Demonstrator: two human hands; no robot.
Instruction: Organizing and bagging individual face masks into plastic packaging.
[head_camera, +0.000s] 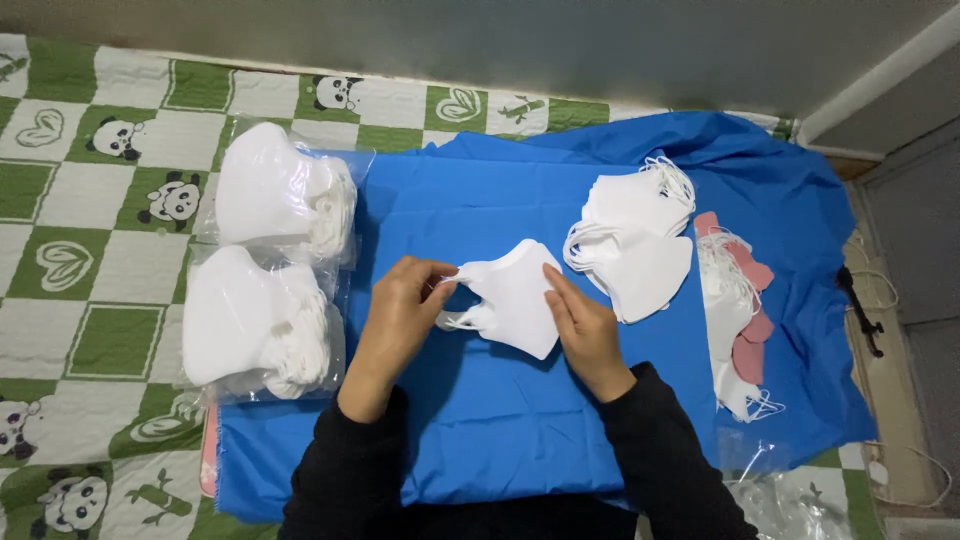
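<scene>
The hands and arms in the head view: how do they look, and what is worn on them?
Both hands are bare: the left hand and the right hand have no gloves, and no rings or watch can be seen. Each arm is covered by a long black sleeve of plain fabric, with no markings, that ends at the wrist. The nails appear short.
</scene>
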